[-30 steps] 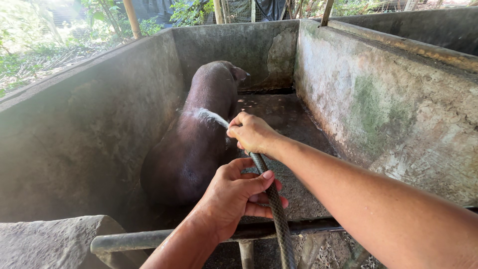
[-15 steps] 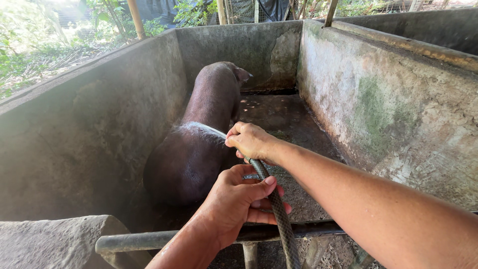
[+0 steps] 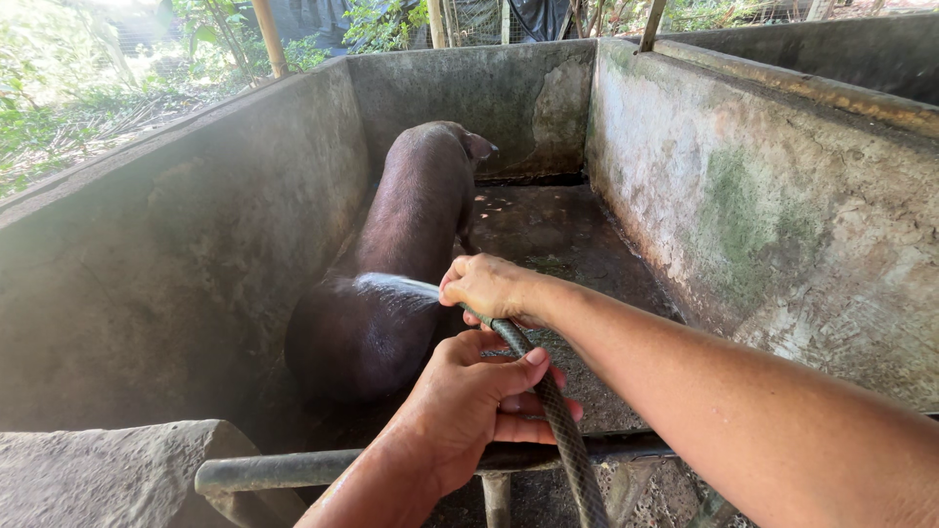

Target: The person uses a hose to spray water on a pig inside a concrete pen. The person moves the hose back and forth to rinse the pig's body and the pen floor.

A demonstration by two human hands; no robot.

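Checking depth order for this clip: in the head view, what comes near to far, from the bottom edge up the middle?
Metal rail → left hand on the hose → right hand at the hose end → pig → back wall.

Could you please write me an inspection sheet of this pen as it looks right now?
Surface: wet concrete floor, dark and stained.
Job's things: grey hose; water jet striking the dark pig on its rump.
Clutter: nothing seen.
Hands: right hand grips the hose end; left hand grips it lower down.
Cables: only the hose, crossing the metal rail.
Surroundings: mossy concrete walls; greenery outside.
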